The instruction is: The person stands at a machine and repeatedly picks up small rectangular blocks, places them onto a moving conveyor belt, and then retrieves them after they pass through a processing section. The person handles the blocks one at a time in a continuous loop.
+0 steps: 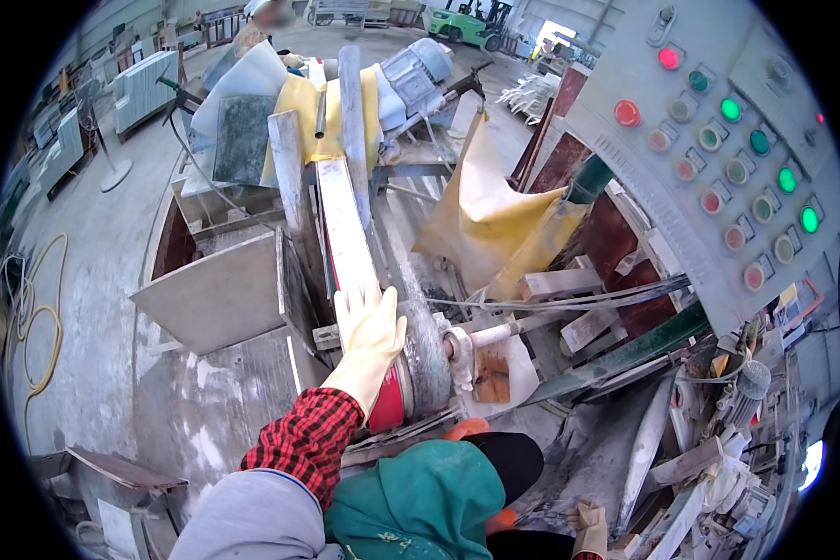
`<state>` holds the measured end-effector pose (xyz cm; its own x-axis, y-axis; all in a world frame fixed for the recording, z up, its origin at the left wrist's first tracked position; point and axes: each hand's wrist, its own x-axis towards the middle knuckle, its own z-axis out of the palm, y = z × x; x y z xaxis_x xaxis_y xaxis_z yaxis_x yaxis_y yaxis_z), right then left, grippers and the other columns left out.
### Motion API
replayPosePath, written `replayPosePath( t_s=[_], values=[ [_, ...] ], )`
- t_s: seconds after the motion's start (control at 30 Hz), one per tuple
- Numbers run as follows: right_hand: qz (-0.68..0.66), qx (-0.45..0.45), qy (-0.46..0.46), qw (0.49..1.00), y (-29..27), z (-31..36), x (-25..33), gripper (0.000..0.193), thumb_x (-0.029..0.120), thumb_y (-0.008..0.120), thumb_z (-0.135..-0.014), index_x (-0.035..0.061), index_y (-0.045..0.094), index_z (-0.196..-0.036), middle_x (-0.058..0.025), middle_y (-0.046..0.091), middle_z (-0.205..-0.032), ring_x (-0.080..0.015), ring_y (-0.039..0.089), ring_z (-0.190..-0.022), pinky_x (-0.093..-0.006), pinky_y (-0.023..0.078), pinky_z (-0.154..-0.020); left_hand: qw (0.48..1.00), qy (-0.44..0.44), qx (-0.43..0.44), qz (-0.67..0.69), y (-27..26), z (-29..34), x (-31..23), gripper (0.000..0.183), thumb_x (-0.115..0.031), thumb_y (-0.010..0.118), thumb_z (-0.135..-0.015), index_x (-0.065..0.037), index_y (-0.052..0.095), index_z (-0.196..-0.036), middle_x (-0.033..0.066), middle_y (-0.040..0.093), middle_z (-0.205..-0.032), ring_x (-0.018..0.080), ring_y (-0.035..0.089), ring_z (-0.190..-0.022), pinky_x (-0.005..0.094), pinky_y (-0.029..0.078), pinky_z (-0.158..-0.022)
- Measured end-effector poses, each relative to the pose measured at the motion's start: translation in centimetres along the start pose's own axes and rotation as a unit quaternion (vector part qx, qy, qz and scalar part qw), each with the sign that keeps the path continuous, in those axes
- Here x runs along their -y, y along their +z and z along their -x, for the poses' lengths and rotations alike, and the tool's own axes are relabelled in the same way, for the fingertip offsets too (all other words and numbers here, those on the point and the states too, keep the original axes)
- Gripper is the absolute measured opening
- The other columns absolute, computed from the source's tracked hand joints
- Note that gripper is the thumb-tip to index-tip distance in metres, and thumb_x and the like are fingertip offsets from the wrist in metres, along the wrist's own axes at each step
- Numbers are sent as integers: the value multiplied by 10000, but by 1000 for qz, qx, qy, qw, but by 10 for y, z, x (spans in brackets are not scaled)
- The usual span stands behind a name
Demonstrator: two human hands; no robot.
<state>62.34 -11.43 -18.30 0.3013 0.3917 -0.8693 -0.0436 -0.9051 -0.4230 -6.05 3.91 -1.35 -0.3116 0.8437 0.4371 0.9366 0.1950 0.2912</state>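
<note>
My left hand (371, 327), in a cream rubber glove, lies palm down with fingers stretched on the near end of a long white strip (348, 219). That strip runs away from me along a narrow belt machine. Under my wrist shows the red belt (388, 403) around its end roller, beside a grey wheel-like part (427, 364). Low at the right, my gloved right hand (589, 529) hangs beside my leg, partly cut off by the lower edge. Its fingers look loosely extended, and I see nothing in them.
A panel of lit buttons (709, 140) stands at upper right. Yellow sheeting (490, 210) hangs over the frame, near a motor (415, 79). A grey board (217, 294) leans left of the belt. Another person (257, 28) stands beyond the machine. A yellow hose (54, 327) lies at left.
</note>
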Motion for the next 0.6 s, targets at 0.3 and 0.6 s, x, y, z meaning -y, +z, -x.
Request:
replayPosePath(
  t_s=[0.3,0.6],
  values=[
    [-95,99,-15,990,-13,-19,-18,161,69,445,-893,202,383,-958,-95,415,-658,-157,335,-465,-326,295,-399,1000,6,-3,8,-6,4,-6,492,-309,684,-758,-128,569,-1200,164,470,-1318,411,370,-1260,594,257,-1049],
    [29,-98,-108,989,-5,30,-7,307,96,465,-907,156,446,-1207,-191,584,-725,-214,481,-454,-356,414,-396,999,23,-4,44,-13,9,-12,493,-300,682,-754,-126,567,-1200,152,481,-1295,374,425,-1185,619,278,-1017]
  ],
)
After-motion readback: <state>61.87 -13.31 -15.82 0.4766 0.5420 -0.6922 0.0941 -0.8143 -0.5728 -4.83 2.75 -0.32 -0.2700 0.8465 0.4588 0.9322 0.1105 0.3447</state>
